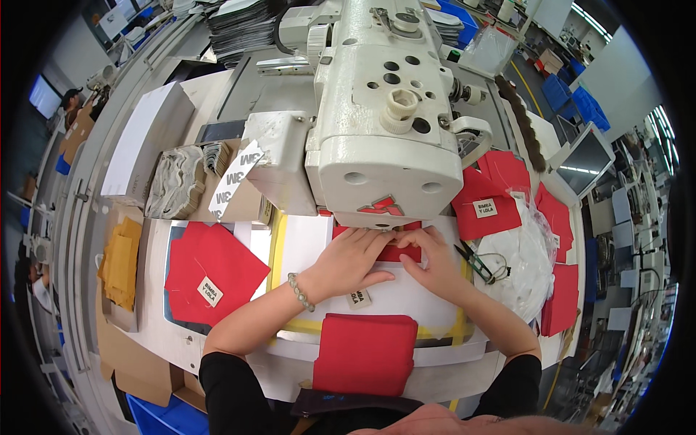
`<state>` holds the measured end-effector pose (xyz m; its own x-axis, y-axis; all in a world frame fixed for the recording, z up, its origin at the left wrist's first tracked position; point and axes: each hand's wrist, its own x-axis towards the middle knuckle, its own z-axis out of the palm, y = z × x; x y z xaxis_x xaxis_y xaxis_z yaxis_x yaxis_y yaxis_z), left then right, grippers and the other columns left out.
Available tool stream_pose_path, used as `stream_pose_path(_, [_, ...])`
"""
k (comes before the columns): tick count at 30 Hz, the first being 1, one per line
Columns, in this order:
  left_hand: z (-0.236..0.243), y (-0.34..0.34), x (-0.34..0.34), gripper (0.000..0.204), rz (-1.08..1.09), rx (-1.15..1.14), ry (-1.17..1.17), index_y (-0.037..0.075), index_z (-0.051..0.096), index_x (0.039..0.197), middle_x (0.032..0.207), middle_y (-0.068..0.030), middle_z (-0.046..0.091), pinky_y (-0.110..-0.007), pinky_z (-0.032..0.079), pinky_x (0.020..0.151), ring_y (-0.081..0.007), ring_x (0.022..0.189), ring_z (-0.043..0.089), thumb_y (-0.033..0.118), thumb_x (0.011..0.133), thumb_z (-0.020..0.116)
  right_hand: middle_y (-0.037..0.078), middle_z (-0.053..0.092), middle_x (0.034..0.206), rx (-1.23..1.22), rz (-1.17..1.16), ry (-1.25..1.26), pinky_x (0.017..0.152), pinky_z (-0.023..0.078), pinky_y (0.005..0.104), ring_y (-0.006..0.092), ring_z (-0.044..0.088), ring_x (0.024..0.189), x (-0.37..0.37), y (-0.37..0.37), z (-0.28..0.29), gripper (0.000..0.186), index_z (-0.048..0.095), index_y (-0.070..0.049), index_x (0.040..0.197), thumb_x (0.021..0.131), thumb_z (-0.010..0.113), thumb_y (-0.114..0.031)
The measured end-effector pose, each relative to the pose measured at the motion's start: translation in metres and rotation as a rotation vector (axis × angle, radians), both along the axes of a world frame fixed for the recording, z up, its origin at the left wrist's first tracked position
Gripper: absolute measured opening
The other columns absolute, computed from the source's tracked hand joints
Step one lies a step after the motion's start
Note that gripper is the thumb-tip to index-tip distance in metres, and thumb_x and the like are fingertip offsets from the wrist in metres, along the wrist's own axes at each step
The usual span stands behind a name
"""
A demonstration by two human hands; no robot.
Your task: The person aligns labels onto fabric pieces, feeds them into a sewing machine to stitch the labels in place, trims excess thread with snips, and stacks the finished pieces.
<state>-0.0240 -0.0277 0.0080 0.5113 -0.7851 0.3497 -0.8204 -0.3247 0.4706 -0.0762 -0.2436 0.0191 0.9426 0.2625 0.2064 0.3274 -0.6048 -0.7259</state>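
Note:
My left hand (346, 262), with a beaded bracelet on its wrist, lies flat under the sewing machine (384, 159)'s head, fingers stretched over a red fabric piece (390, 254). Across from it my right hand (435, 262) has its fingers bent and its thumb apart, the fingertips at the same fabric near my left fingertips. The machine head hides the needle area. A small cream label (359, 299) lies on the white work surface below my left hand. Nearer my body rests a stack of red fabric pieces (365, 355).
Labelled red pieces lie left (217, 272) and right (487, 206). Thread snips (475, 262) lie beside a clear plastic bag (518, 264) at my right. Further left are a box of yellow pieces (121, 261), a long white box (148, 141) and bundled grey strips (176, 183).

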Motion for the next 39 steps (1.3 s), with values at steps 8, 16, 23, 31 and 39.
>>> stream_pose_path(8, [0.0,-0.002,-0.002,0.064,0.001,0.102,-0.059,0.001,0.051,0.13,0.131,-0.0201,0.053,-0.041,0.042,0.1,-0.0328,0.113,0.054,0.047,0.087,0.063,0.004,0.065,0.097,-0.197,0.033,-0.358,0.082,0.046,0.0374,0.0252,0.059,0.088,0.049,-0.019,0.005,0.014,0.07,-0.01,0.093,0.08,0.068,-0.009])
stream_pose_path(16, [-0.003,-0.002,-0.005,0.068,0.057,0.112,-0.194,-0.002,0.052,0.129,0.13,-0.0184,0.054,-0.04,0.043,0.096,-0.0317,0.109,0.054,0.048,0.085,0.064,-0.002,0.063,0.093,-0.425,0.213,-0.583,0.083,0.047,0.0341,0.0193,0.061,0.09,0.069,-0.01,0.015,0.012,0.069,-0.016,0.088,0.077,0.067,-0.017])
stream_pose_path(23, [0.0,-0.006,-0.009,0.069,0.073,0.131,-0.226,-0.003,0.052,0.13,0.132,-0.0172,0.053,-0.04,0.043,0.094,-0.031,0.109,0.052,0.049,0.086,0.063,-0.002,0.063,0.092,-0.424,0.234,-0.588,0.083,0.047,0.033,0.0183,0.061,0.09,0.074,-0.011,0.008,0.016,0.069,-0.015,0.086,0.07,0.067,-0.014])
stream_pose_path(31, [-0.004,-0.01,-0.012,0.072,0.073,0.193,-0.287,-0.002,0.053,0.131,0.134,-0.0165,0.051,-0.045,0.036,0.101,-0.0298,0.117,0.049,0.054,0.086,0.06,-0.001,0.063,0.092,-0.368,0.269,-0.608,0.08,0.047,0.0325,0.018,0.061,0.089,0.079,-0.01,-0.003,0.011,0.068,-0.014,0.08,0.069,0.066,-0.012])
stream_pose_path(39, [-0.005,-0.013,-0.015,0.074,0.077,0.256,-0.301,-0.002,0.052,0.131,0.134,-0.0162,0.051,-0.048,0.034,0.104,-0.0288,0.122,0.049,0.056,0.085,0.057,-0.002,0.063,0.093,-0.464,0.31,-0.619,0.082,0.047,0.0326,0.0162,0.06,0.092,0.079,-0.019,-0.002,0.015,0.071,-0.016,0.085,0.073,0.063,-0.016])
